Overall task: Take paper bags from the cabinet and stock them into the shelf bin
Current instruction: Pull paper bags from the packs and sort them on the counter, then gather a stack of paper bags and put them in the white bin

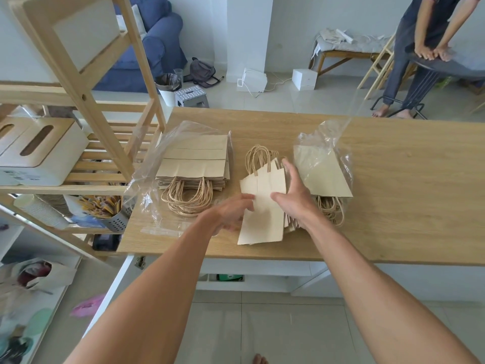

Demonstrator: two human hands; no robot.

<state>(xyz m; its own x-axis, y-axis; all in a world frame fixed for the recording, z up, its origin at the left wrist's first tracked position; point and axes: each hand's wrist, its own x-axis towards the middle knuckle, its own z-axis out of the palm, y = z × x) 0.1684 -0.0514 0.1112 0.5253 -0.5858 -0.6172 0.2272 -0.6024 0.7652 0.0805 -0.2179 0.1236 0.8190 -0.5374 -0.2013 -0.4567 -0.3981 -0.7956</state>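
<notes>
A loose stack of flat brown paper bags (263, 203) with twine handles lies on the wooden counter (406, 193), handles pointing away from me. My left hand (231, 212) grips the stack's left edge. My right hand (295, 191) holds its right side, fingers spread over the top. Left of it lies a second stack of paper bags (195, 164), half out of a clear plastic sleeve, handles toward me. To the right sits a third pack of bags (325, 172) inside clear plastic.
A wooden shelf unit (86, 106) stands at the left, holding white boxes (39, 151), paper cups and a metal caddy (116, 219). An open cabinet door (112, 290) hangs below the counter. A person sits at the far right by a stool.
</notes>
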